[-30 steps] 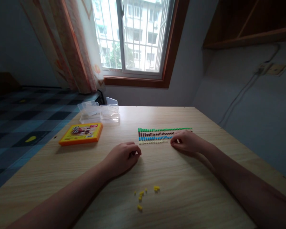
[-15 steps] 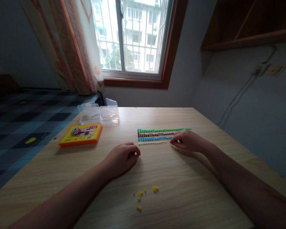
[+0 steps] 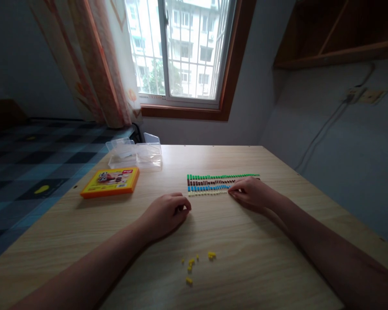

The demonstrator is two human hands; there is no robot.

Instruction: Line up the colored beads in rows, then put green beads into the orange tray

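Four rows of tiny building bricks lie on the table: a green row (image 3: 213,177), a brown row (image 3: 210,182), a blue row (image 3: 207,188) and a cream row (image 3: 207,193) nearest me. My right hand (image 3: 250,191) pinches at the right end of the cream row, fingertips closed on a small cream brick that is mostly hidden. It covers the right parts of the brown and blue rows. My left hand (image 3: 168,212) rests on the table left of the rows, fingers curled and thumb against the index finger, with nothing visible in it. Several loose yellow bricks (image 3: 192,261) lie closer to me.
An orange box (image 3: 110,183) with a printed lid lies at the left. Behind it stand clear plastic containers (image 3: 136,155) at the table's back left. The wooden table (image 3: 261,258) reaches toward a window; a bed (image 3: 51,159) stands to the left.
My right hand has shifted slightly left and toward the end of the cream row; the pale brick seen by its fingertips no longer shows there. My left hand stays put.
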